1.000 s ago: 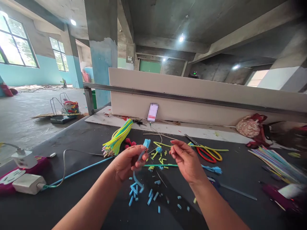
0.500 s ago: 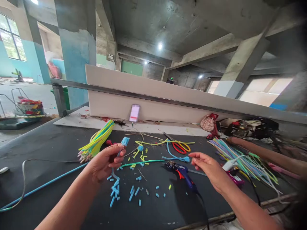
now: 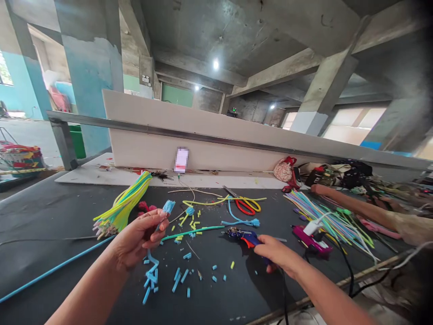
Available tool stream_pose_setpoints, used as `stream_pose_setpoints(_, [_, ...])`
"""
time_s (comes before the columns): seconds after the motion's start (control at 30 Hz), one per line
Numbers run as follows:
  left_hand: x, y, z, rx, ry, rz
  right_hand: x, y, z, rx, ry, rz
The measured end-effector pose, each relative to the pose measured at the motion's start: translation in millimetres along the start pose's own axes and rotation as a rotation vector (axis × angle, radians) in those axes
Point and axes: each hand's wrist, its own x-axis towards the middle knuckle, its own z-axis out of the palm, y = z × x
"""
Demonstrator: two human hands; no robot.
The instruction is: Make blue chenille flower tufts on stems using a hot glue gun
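Observation:
My left hand [image 3: 137,237] is closed, pinching a blue pipe-cleaner piece [image 3: 169,207] whose bunched tip points up and whose bent stem hangs below the palm. On the right, my right hand [image 3: 277,253] is wrapped round the handle of a dark blue glue gun [image 3: 249,237] with a red trigger; the gun rests on the dark table, its nozzle pointing left. Between my hands lie short cut blue pieces [image 3: 176,280] and yellow bits [image 3: 192,224]. A green stem [image 3: 203,229] and another blue tufted stem [image 3: 254,222] lie just beyond the gun.
Scissors with red and yellow handles [image 3: 245,206] lie farther back. A yellow-green bundle of stems [image 3: 126,201] is at left, a multicoloured bundle [image 3: 314,210] at right. Near it sits a purple power strip [image 3: 311,241] with cords. Another person's arm [image 3: 352,203] reaches in from the right.
My right hand has moved down onto the glue gun and closed round its handle. My left hand still holds the blue piece. The view has shifted slightly to the right.

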Motion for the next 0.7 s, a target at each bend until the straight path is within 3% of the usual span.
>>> stream_pose_setpoints(0.17, [0.5, -4.5, 4.0, 0.066, -0.005, -0.029, -30.0, -25.5, -9.1, 0.337, -0.164, -0.092])
stream_pose_setpoints(0.27, [0.7, -8.6, 10.2, 0.132, 0.026, -0.029, -44.8, -43.0, 2.3, 0.678, -0.192, -0.12])
stream_pose_setpoints(0.4, [1.5, -14.3, 19.9, 0.229, 0.086, 0.016, -52.9, -62.5, 27.8, 0.896, -0.346, -0.24])
stream_pose_setpoints(0.5, [2.9, -18.4, 25.7, 0.279, 0.115, 0.008, -56.0, -69.9, 43.6, 0.903, -0.341, -0.329])
stream_pose_setpoints(0.7, [5.4, -27.3, 27.4, 0.33, 0.131, -0.02, -64.6, -56.0, 61.9, 0.58, -0.237, -0.466])
